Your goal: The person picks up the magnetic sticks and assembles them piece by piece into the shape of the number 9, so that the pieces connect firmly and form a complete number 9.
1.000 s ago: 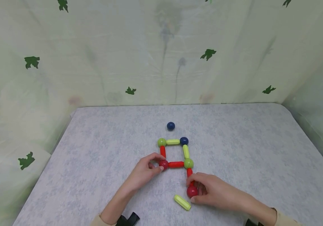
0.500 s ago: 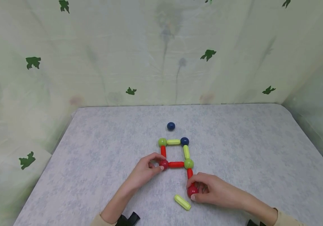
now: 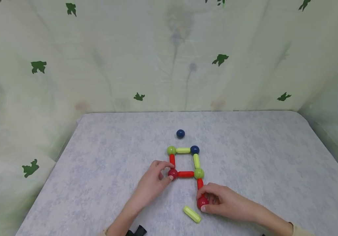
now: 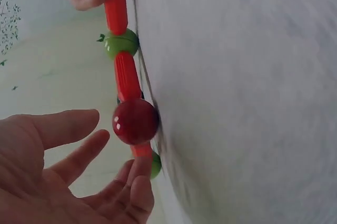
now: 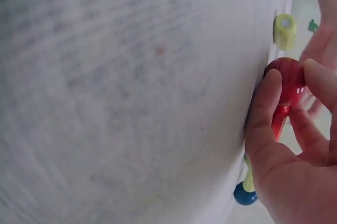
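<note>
A flat square of toy balls and rods lies mid-table in the head view. Its corners are a green ball (image 3: 171,150), a dark blue ball (image 3: 194,149), a second green ball (image 3: 199,173) and a red ball (image 3: 173,174). My left hand (image 3: 152,182) is at that red corner; in the left wrist view its loosely spread fingers stand around the ball (image 4: 136,122), with a gap at the nearest fingertip. A red rod (image 3: 200,184) runs toward me from the near green corner to another red ball (image 3: 202,203). My right hand (image 3: 226,201) pinches this ball between thumb and fingers.
A loose yellow-green rod (image 3: 192,214) lies left of the right hand. Beyond the square rests a single dark blue ball (image 3: 180,133). The grey table (image 3: 260,147) ends at a pale curtain (image 3: 113,59) with green leaf-like patches.
My left fingers have loosened slightly around the red corner ball. The right hand keeps its pinch on the other red ball. The head view has shifted a little; the pieces keep their layout.
</note>
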{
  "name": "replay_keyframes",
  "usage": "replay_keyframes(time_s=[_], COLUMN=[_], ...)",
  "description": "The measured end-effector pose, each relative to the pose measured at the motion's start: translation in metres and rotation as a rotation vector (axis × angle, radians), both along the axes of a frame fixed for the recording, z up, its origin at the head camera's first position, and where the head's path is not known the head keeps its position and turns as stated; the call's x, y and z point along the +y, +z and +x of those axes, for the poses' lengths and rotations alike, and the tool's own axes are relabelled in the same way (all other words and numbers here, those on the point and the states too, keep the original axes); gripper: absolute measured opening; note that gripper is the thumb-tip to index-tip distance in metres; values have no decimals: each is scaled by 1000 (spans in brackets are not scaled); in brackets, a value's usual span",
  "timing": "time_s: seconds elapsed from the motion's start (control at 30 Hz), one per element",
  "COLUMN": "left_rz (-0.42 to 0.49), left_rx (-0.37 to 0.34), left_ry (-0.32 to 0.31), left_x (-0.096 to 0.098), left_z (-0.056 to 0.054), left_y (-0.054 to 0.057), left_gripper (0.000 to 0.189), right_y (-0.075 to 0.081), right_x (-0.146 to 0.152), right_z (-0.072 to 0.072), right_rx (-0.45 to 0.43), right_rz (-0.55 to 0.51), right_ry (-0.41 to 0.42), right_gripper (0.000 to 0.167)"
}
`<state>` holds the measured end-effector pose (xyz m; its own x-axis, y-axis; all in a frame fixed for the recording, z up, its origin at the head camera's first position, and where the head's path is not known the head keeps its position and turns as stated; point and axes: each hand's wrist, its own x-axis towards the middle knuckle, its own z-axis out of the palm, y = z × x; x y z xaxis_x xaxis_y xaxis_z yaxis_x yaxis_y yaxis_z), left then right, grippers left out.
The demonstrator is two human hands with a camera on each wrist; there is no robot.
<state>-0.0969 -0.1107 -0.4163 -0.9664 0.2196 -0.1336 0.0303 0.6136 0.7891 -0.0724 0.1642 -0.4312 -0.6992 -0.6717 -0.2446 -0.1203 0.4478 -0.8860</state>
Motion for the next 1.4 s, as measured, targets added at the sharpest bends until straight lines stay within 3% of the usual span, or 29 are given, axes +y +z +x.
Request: replay_keyframes(time_s=[0.07,0.17,0.27,0.4,0.5,0.6,0.67,0.83,1.0,1.17,1.4], left_rz=[-40,-2,79,137,72,-33,-87,-147,-131,-111,-131], left_rx=[62,90,25,-81,-118,-106,-91,-75,-117,-113,-74], left_ry=[-14,-108,-231,-348,-453,-556,-589,-556,-496,-420,-412], left_x=[4,10,13,15,16,20,22,26,25,20,20], left_z=[8,20,31,38,40,41,41,41,41,41,39], left_y=[4,8,9,4,-1,-6,-7,-9,-9,-6,-5], left_gripper=[28,24,20,22,29,31,28,18,15,14,13], right_y=[-1,-2,-2,-1,0,1,1,1,0,-1,-2], right_x=[0,1,2,1,0,0,0,3,4,4,5], right_z=[0,0,-1,-1,1,1,2,3,3,3,3], right_rx=[4,6,9,3,-5,-12,-17,-19,-48,-59,-47], right_rz=[-10,-25,-32,-33,-36,-42,-48,-50,-46,-45,-42], right_ry=[6,13,17,13,7,5,3,7,7,3,4], right_gripper=[23,23,23,23,22,22,22,25,28,29,29])
